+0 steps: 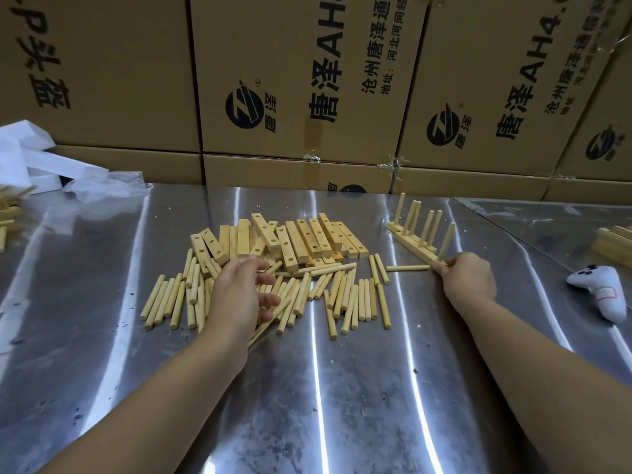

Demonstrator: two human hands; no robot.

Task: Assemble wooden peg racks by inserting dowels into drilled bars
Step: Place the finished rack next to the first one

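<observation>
Right hand pinches the peg rack by its end to steady it, left hand curls over dowels beneath, can't tell if gripping.

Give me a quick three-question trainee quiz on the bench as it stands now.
1. True or false: the right hand pinches the near end of the peg rack.
2. The left hand is over: A) the loose dowels; B) the cardboard boxes; C) the peg rack.
3. Fill in: the white controller lies to the person's ____ of the peg rack.
Key: 1 true; 2 A; 3 right.
</observation>
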